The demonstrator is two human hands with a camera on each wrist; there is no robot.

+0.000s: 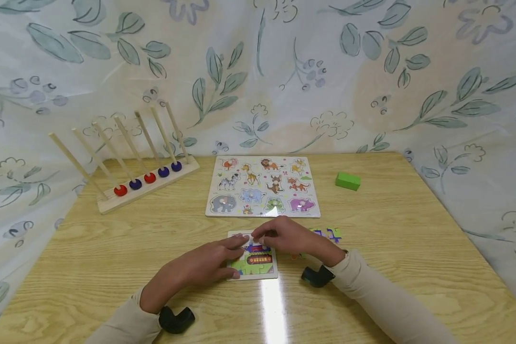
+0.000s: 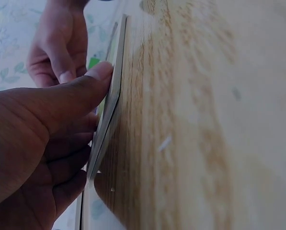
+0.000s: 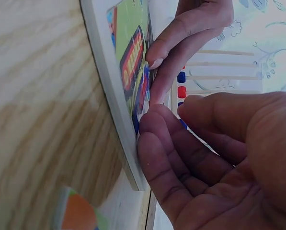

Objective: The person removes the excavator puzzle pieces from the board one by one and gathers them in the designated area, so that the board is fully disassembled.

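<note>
A small jigsaw puzzle (image 1: pixel 258 260) in a pale frame lies on the table, showing an orange-and-blue tracked vehicle on green. My left hand (image 1: pixel 206 263) rests on its left side, fingertips on the pieces and thumb near the lower left corner. Thumb and fingers also touch the board (image 2: pixel 115 91) in the left wrist view. My right hand (image 1: pixel 288 235) reaches over the upper right part. In the right wrist view its bent fingertips (image 3: pixel 154 148) touch the puzzle's upper edge area, and no piece shows between them. Loose jigsaw pieces (image 1: pixel 333 234) lie beside the right wrist, partly hidden.
An animal peg puzzle board (image 1: pixel 262 186) lies behind the hands. At the back left stands a wooden peg rack (image 1: pixel 150 184) with red and blue beads. A green block (image 1: pixel 348 181) sits at the back right. Patterned cloth (image 1: pixel 284 95) hangs behind the table.
</note>
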